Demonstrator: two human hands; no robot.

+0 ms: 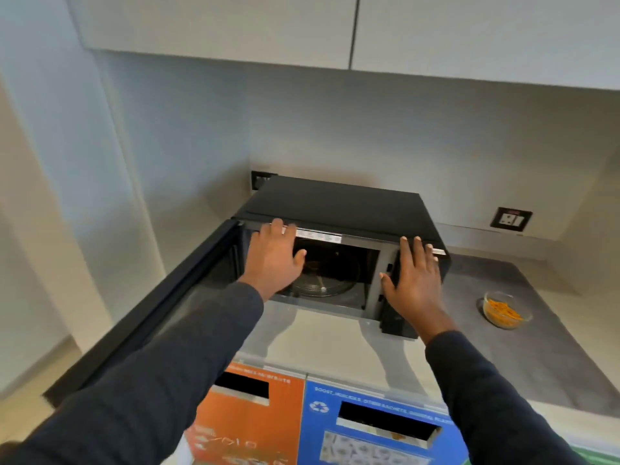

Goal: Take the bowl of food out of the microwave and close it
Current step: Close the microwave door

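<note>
Both arms outstretched — left hand (pixel 275 253) and right hand (pixel 414 280) flat, fingers (pixel 407 250) spread.

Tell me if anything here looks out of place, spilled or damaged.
Nothing spilled or damaged. The black microwave has its door swung wide open to the left, with only the glass turntable inside. The clear glass bowl of orange food sits upright on the grey counter to its right.

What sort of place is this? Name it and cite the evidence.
Probably an office or shared pantry kitchen: a black countertop microwave on a grey stone counter, with labelled orange and blue recycling bin panels below.
</note>
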